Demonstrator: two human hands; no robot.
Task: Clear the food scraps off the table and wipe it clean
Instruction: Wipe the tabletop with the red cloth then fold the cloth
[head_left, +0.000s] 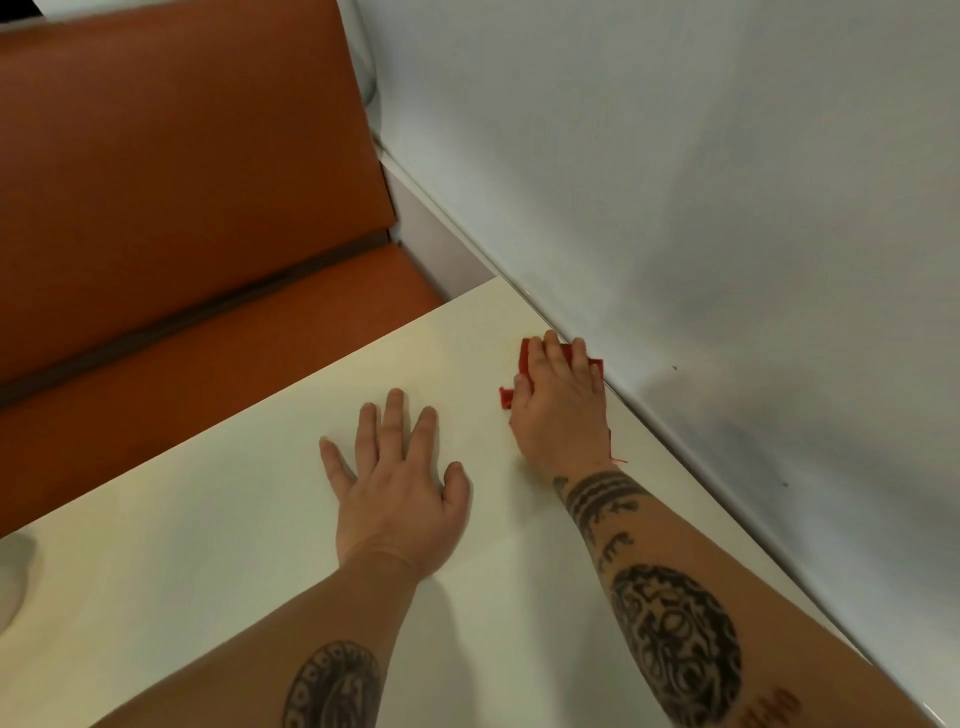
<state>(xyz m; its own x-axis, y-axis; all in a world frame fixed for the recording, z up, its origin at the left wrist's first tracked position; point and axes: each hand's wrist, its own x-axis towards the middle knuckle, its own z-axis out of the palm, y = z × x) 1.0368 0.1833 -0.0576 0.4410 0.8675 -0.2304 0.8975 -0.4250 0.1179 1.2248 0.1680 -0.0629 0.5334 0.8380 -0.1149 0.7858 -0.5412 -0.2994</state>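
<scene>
Head view: a red cloth (527, 358) is pressed onto the table (208, 545) just beside the wall (727, 208) under the right hand (561, 410), fingers laid flat rather than clenched, presumably to wipe that edge. The left hand (397, 488) is spread flat, holding nothing, farther from the wall, likely for bracing.
</scene>
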